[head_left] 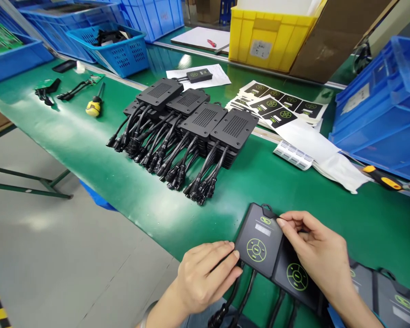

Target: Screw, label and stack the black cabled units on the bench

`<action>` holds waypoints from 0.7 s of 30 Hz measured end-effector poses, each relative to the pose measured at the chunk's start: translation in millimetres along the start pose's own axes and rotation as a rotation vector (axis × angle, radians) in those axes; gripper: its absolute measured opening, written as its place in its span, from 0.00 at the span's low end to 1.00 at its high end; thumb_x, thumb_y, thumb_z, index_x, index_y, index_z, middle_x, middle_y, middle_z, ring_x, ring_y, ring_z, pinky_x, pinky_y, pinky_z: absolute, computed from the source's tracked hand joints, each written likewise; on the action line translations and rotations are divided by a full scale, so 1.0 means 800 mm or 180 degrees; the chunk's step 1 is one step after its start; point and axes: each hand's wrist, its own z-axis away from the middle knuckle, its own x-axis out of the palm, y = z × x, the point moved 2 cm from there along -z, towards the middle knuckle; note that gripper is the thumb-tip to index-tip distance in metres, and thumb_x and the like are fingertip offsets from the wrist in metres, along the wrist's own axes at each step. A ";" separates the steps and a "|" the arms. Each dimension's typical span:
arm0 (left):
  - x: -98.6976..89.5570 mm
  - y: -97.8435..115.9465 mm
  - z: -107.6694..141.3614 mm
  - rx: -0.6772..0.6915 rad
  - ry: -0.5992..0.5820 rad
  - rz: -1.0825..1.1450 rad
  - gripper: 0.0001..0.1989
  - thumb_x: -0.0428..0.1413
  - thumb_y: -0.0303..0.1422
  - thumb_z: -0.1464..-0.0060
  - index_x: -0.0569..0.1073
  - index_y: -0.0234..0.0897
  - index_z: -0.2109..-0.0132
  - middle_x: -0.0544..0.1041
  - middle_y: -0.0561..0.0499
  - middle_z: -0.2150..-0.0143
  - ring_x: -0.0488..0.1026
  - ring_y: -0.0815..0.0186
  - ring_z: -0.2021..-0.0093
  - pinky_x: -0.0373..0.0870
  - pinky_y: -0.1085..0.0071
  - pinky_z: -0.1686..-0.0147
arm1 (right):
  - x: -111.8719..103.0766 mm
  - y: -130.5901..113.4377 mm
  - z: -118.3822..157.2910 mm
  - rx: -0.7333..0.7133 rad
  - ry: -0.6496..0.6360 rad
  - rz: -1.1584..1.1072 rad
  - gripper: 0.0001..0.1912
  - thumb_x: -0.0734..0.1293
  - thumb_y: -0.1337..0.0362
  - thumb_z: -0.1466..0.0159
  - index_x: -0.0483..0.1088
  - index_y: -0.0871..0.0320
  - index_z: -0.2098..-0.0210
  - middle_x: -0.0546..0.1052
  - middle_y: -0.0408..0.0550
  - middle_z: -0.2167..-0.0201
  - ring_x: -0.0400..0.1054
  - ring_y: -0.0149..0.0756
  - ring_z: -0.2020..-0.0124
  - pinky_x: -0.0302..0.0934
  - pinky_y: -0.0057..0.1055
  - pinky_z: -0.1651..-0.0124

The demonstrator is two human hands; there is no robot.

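Note:
In front of me a flat black control box (258, 239) lies face up, with green printed button marks, a small pale window and a hanging loop on top. My left hand (208, 273) grips its lower left edge, near the two black cables coming out below. The thumb and forefinger of my right hand (317, 255) are pinched at its upper right corner; whether they hold the edge of its face label is too small to tell. Directly beside it, partly under my right hand, is a second control box (296, 275) with the same markings.
More control boxes (396, 296) lie at right. Stacked boxes (205, 120) with bundled cables stand mid-bench. Label sheets (294, 102), a white roll-like strip (294, 155), a yellow screwdriver (94, 105), orange-handled pliers (384, 177), a yellow crate (269, 38) and blue crates (382, 105) surround them.

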 end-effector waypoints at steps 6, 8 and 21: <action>0.001 0.001 0.002 -0.0009 -0.0014 0.0065 0.07 0.58 0.26 0.40 0.77 0.27 0.56 0.82 0.42 0.60 0.81 0.61 0.59 0.81 0.69 0.60 | 0.001 -0.001 0.000 -0.0037 0.0016 -0.0010 0.14 0.68 0.50 0.38 0.76 0.53 0.67 0.74 0.41 0.76 0.63 0.26 0.83 0.58 0.25 0.79; 0.002 0.000 0.003 -0.0018 -0.0020 0.0070 0.07 0.58 0.26 0.40 0.77 0.27 0.56 0.82 0.42 0.60 0.81 0.61 0.59 0.81 0.69 0.60 | 0.001 -0.002 0.000 -0.0064 -0.0010 -0.0009 0.13 0.68 0.51 0.38 0.75 0.53 0.67 0.74 0.40 0.76 0.62 0.25 0.83 0.57 0.25 0.79; 0.002 0.000 0.004 -0.0016 -0.0032 0.0037 0.06 0.58 0.26 0.39 0.77 0.28 0.56 0.83 0.43 0.60 0.81 0.62 0.60 0.81 0.69 0.60 | -0.002 -0.004 0.000 -0.0187 -0.0019 0.0126 0.11 0.68 0.52 0.37 0.75 0.53 0.68 0.73 0.40 0.77 0.64 0.27 0.82 0.58 0.27 0.77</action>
